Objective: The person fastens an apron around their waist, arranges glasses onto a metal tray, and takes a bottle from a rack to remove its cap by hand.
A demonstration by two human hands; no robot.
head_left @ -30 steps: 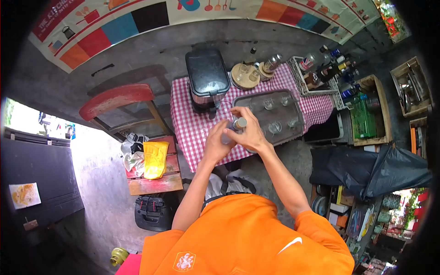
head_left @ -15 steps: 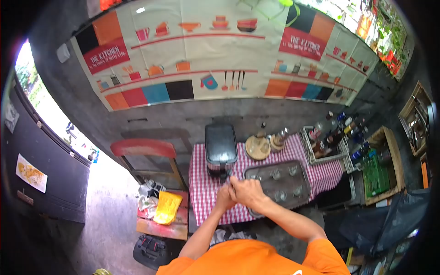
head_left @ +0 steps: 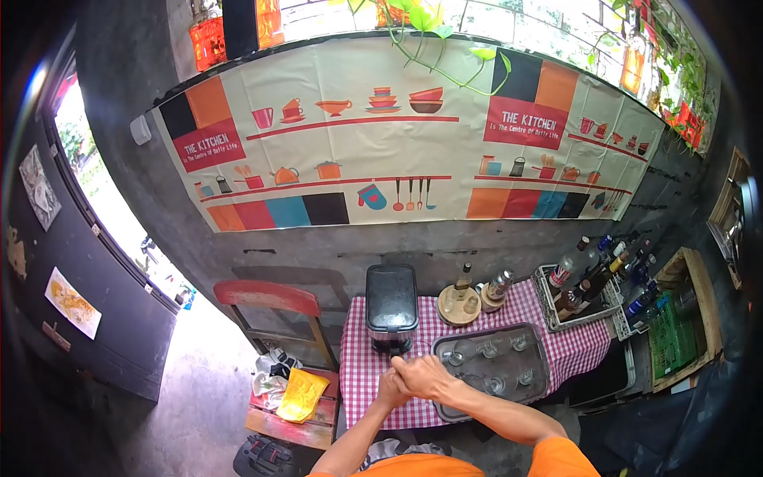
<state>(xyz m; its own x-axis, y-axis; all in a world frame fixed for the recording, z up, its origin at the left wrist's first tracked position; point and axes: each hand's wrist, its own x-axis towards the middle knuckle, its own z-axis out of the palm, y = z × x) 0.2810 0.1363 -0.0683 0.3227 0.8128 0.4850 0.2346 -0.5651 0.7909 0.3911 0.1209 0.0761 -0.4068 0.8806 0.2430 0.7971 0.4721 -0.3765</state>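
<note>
My left hand (head_left: 390,392) and my right hand (head_left: 427,376) are closed together in front of me, above the near part of the checked tablecloth (head_left: 362,405). My right hand overlaps the left, and whatever lies between the fingers is hidden. Just beyond them stands a small black-lidded bin (head_left: 392,298), its lid down. To the right of my hands, a grey tray (head_left: 477,389) carries several small clear glasses (head_left: 495,385). Behind the tray, a round wooden board (head_left: 458,318) bears a bottle and small glassware.
Bottles fill a white crate (head_left: 584,318) on the right, near a wooden crate (head_left: 719,334) with a green basket inside. On the left, a yellow packet (head_left: 302,395) and cloth lie on a red chair (head_left: 266,292). A dark bag (head_left: 270,457) sits below it.
My view has tilted up, so the table and wall banner appear lower. My hands stay clasped together in front of the bin.
</note>
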